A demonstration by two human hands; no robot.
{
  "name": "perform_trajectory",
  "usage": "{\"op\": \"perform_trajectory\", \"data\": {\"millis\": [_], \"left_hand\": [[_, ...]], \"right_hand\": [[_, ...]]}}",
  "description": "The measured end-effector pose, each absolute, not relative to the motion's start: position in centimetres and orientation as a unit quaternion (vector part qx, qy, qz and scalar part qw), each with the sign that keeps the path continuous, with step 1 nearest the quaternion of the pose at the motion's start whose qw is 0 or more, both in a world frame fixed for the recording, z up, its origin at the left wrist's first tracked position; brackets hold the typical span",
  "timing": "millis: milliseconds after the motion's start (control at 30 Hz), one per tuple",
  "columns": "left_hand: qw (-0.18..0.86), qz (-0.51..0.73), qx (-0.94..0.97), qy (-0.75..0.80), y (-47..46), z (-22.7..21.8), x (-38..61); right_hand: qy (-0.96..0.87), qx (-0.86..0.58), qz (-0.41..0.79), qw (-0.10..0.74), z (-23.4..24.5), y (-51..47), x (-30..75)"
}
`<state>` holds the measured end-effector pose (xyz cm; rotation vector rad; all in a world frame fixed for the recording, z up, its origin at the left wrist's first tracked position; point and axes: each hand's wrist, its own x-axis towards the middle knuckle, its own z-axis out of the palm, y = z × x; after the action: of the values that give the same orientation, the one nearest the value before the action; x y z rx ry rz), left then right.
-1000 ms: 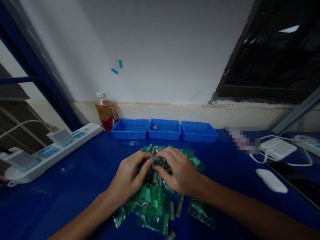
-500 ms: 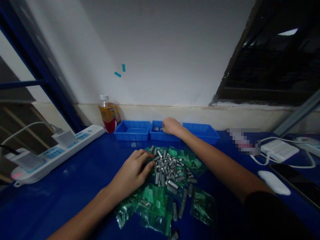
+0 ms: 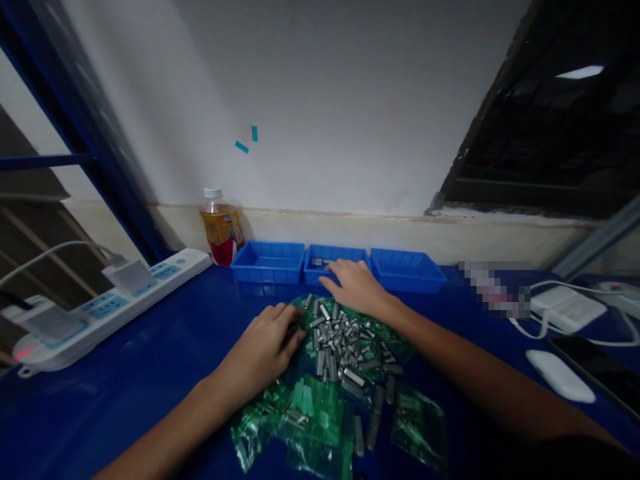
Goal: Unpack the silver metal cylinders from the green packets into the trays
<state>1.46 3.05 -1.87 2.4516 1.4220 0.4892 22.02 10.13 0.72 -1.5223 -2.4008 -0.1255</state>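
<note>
A pile of small silver metal parts (image 3: 343,343), some of them short hexagonal pillars, lies on green plastic in front of me. My left hand (image 3: 270,340) rests at the pile's left edge, thumb and fingers curved and apart, with no held part visible. Between the pile and the middle blue bin (image 3: 334,277) is my right hand (image 3: 357,287), palm down, fingers loosely stretched and nothing seen in them. A few metal parts (image 3: 320,262) lie inside that bin. Green plastic bags (image 3: 315,413) of parts are nearer to me, with a small bag (image 3: 419,427) at the right.
Left and right blue bins (image 3: 267,275) (image 3: 407,283) flank the middle one along the wall. A drink bottle (image 3: 220,230) and power strip (image 3: 120,303) stand left. At right are a white charger (image 3: 570,308), cables, a white case (image 3: 560,375) and a dark phone (image 3: 597,367).
My right hand has come back from the middle bin toward the pile, its fingers loosening from a closed shape. My left hand stays beside the pile. The view has shifted slightly.
</note>
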Motion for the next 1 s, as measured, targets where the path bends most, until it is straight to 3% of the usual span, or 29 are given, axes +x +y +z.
{"op": "perform_trajectory", "data": {"millis": [133,300,467,667,1000], "left_hand": [[0.078,0.109,0.82,0.556,3.3,-1.1,1.0],[0.09,0.073,0.796,0.594,3.2,-0.2,0.7],[0.105,0.067,0.805,0.58,3.8,-0.8,-0.1],[0.104,0.061,0.824,0.553,4.2,-0.9,-0.4],[0.163,0.22,0.811,0.517,3.9,-0.8,0.4]], "right_hand": [[-0.844,-0.502,-0.039,0.184,-0.3,9.2,23.4],[-0.842,-0.495,-0.083,0.198,-0.9,9.3,23.8],[-0.829,-0.459,-0.124,0.294,-0.6,6.4,24.0],[-0.852,-0.392,-0.088,0.336,-1.0,2.1,24.9],[-0.818,-0.421,-0.107,0.377,-1.9,2.9,28.2]]}}
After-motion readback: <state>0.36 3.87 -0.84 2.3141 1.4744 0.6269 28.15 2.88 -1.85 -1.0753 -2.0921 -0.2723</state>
